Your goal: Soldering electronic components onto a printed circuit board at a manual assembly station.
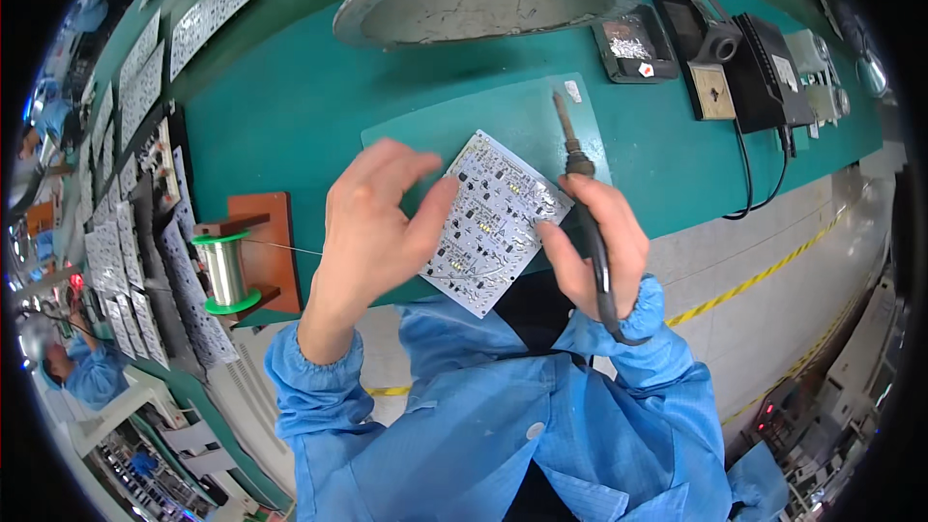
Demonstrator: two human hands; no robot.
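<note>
A white printed circuit board covered with small dark parts lies turned cornerwise at the green table's near edge. At its left side is my left hand, thumb and forefinger apart; the thumb overlaps the board's left edge, and I cannot tell whether it presses on it. My right hand is wrapped round a soldering iron, whose tip points away from me, above the mat beyond the board. The thumb and a finger of that hand are by the board's right corner. Solder wire runs toward my left wrist, its end hidden.
A spool of solder wire stands on a brown holder at left. Above the table's far side hangs a wide metal hood. A black tray, an iron stand and a black box with cables sit far right. More boards line the left.
</note>
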